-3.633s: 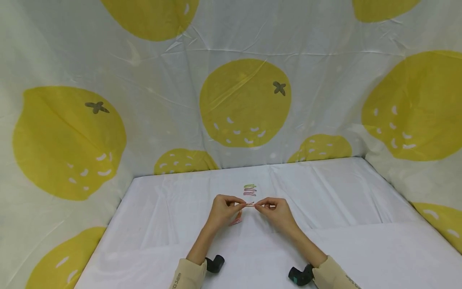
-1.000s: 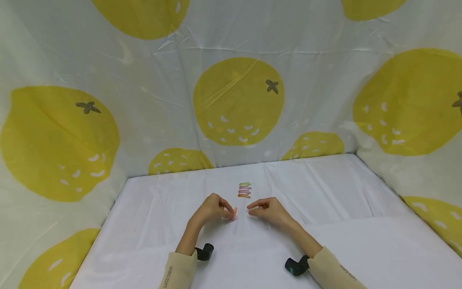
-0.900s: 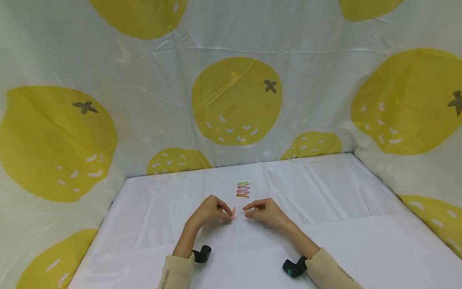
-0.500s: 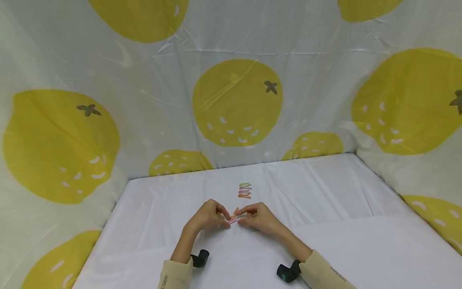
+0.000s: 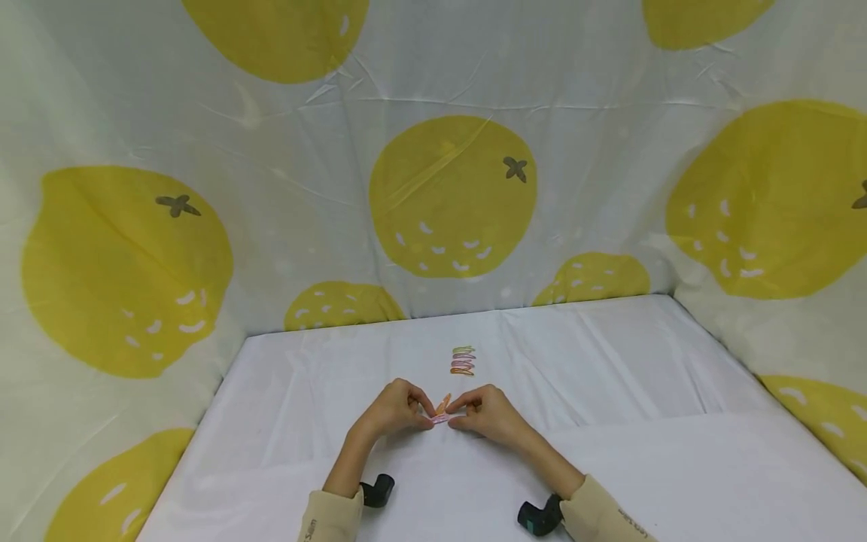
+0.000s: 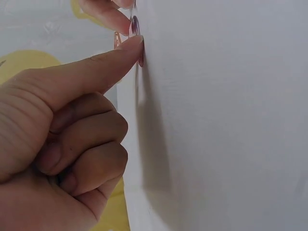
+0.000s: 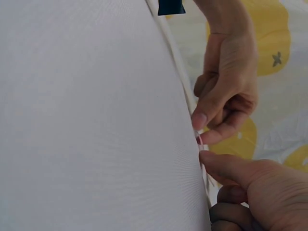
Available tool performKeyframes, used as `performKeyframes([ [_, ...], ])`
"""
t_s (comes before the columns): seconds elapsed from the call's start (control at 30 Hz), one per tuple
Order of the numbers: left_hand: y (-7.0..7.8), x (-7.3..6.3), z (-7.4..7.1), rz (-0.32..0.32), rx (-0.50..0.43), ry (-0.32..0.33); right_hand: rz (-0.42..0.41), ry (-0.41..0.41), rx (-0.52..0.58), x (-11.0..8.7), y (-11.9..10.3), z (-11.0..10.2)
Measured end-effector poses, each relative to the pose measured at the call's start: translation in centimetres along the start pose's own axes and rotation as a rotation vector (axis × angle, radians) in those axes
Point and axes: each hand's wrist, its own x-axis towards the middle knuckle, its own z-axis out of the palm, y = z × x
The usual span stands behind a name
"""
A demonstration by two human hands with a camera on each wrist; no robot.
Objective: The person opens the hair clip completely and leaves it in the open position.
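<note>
A small pink clip, slim and hollow like a snap hair clip (image 5: 441,419), is held at both ends just above the tablecloth. My left hand (image 5: 396,406) pinches its left end between thumb and index finger. The other end is between the thumb and index finger of my right hand (image 5: 494,415). In the left wrist view the pink clip (image 6: 136,25) stands edge-on at the thumb tip, the other left fingers curled into the palm. An orange clip (image 5: 443,403) lies just beyond the fingertips. In the right wrist view the right index finger is mostly hidden.
Farther back, a short column of similar clips lies stacked lengthwise: a green clip (image 5: 463,348), pink ones (image 5: 463,363) and an orange one (image 5: 463,372) nearest. White cloth (image 5: 643,467) covers the table, and a lemon-print curtain (image 5: 454,196) rises behind its far edge.
Earlier both hands held an orange-red clip; an orange clip now ends the column. The left hand picked up the pink clip, and the right hand moved left to grip its other end.
</note>
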Motion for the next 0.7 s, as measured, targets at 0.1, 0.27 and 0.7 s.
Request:
performKeyframes([
  [0.1,-0.15,0.01,0.02,0.009,-0.012,-0.009,0.002,0.003,-0.005,-0.01,-0.02,0.07],
  [0.27,-0.41,0.11,0.34,0.02,-0.023,-0.021,0.019,0.007,-0.02,-0.09,0.03,0.17],
  [0.7,-0.53,-0.19,-0.02,0.014,-0.05,-0.026,0.037,-0.013,0.032,-0.05,0.14,-0.17],
])
